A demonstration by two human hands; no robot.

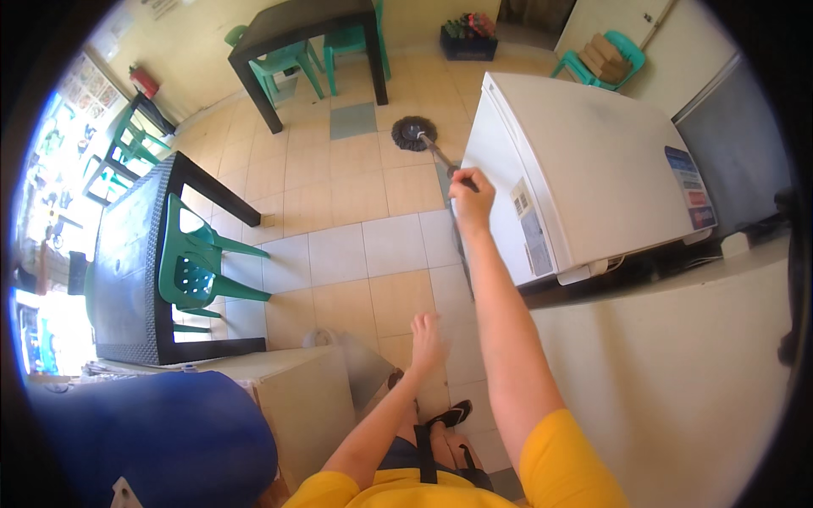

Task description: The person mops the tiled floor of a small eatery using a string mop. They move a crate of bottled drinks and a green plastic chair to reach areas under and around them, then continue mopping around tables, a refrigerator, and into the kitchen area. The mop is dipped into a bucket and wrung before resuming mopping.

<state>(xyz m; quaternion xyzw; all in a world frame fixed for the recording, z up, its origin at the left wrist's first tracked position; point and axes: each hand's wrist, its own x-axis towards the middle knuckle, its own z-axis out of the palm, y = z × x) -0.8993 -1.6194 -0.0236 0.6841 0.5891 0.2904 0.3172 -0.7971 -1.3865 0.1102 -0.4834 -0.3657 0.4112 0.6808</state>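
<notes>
My right hand [473, 193], stretched out ahead of me, is closed around the handle [439, 154] of a round mop. Its dark grey string head [406, 141] rests flat on the tiled floor [336, 190], left of a white chest freezer [597, 165]. The hand is close to the freezer's left side. Nearer to my body, my left hand [429, 346] hangs over the floor with nothing in it. Its fingers look loosely extended and slightly blurred.
To the left stand a dark table [124, 254] and a green plastic chair [194, 267]. A blue container [165, 438] is close at lower left, a pale counter [660, 374] at right. Farther off are another table [305, 25] and a crate of bottles [469, 46].
</notes>
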